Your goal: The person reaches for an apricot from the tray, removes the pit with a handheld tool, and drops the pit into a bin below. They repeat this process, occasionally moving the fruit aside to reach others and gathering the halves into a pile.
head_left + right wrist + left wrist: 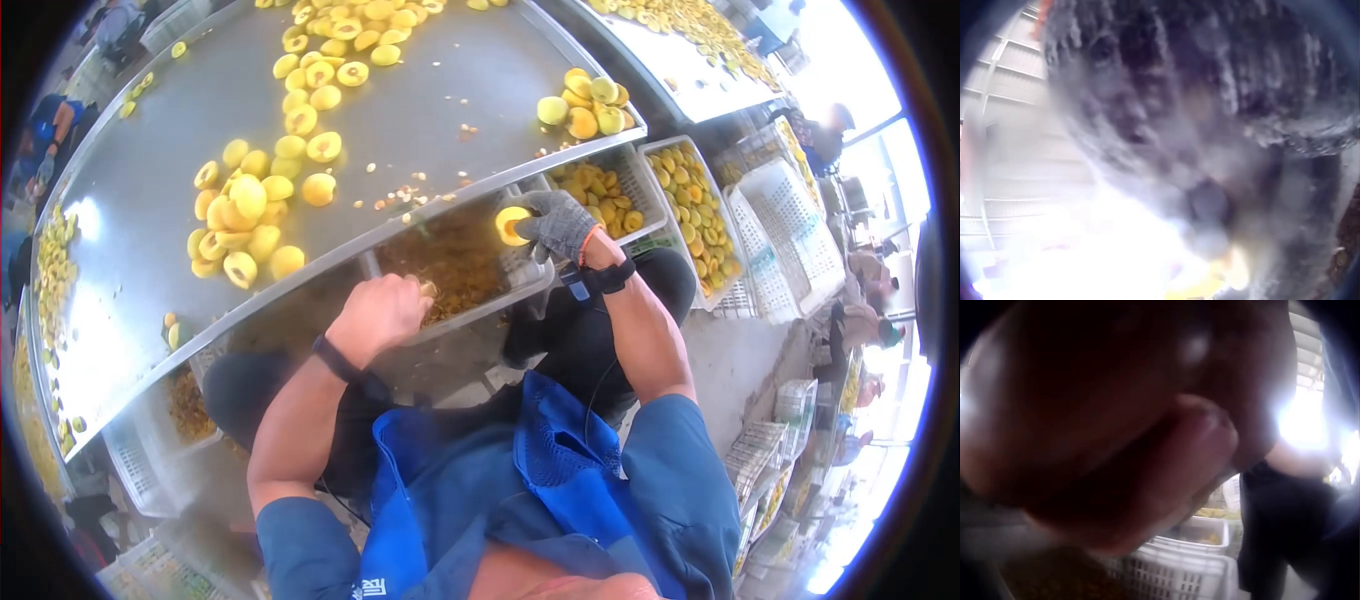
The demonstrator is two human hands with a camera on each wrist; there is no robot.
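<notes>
My gloved right hand (560,225) holds a halved apricot (511,226), its cut face showing, over the edge of a crate beside the table. In the right wrist view the grey knit glove (1197,75) fills most of the picture, with a blurred bit of yellow fruit below. My bare left hand (375,315) is curled above a crate of brown pits and scraps (455,265), pinching a small pale yellowish piece (428,289) whose kind I cannot tell. The left wrist view shows its thumb (1194,440) bent in, dark and close.
A metal table (420,130) carries heaps of apricot halves (245,215) and scattered pits (410,192). Its raised rim runs just beyond my hands. To the right stand crates of apricot halves (690,205) and stacked white crates (790,240). Other people work around.
</notes>
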